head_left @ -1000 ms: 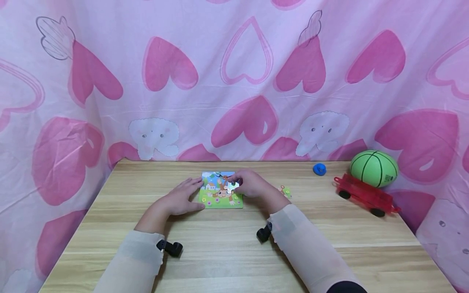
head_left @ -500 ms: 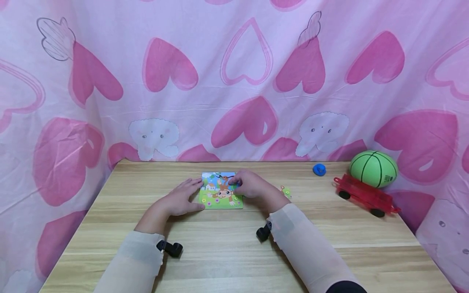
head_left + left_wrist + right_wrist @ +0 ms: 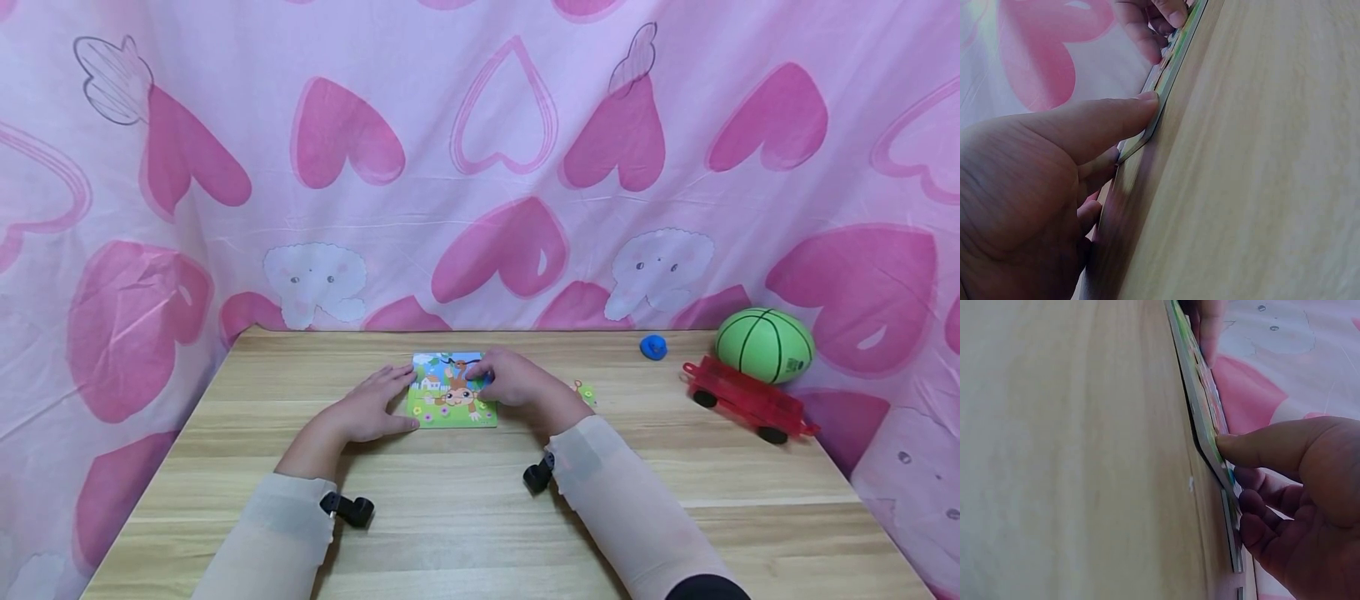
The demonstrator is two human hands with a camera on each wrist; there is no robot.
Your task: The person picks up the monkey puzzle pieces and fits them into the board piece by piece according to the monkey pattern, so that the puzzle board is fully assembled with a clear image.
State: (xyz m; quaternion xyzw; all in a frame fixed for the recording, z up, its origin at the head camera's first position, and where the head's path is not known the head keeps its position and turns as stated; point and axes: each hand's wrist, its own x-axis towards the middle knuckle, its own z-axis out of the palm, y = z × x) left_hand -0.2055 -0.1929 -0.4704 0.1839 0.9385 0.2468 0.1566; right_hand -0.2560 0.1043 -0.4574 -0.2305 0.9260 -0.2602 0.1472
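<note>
A square jigsaw puzzle with a monkey picture lies flat near the table's back edge in the head view. My left hand rests at its left side, fingers fairly straight, thumb on the near left corner. At the right part of the puzzle, my right hand has thumb and index finger on a puzzle piece that the hand mostly covers. In the right wrist view, my right thumb touches the puzzle's edge and the other fingers curl beneath. A loose puzzle piece lies right of my right hand.
On the right of the wooden table stand a red toy wagon, a green ball and a small blue object. A pink heart-patterned curtain hangs behind the table.
A white gap by my right fingers one second ago is now covered by the picture, and those fingers sit over that spot. My left hand has stayed put.
</note>
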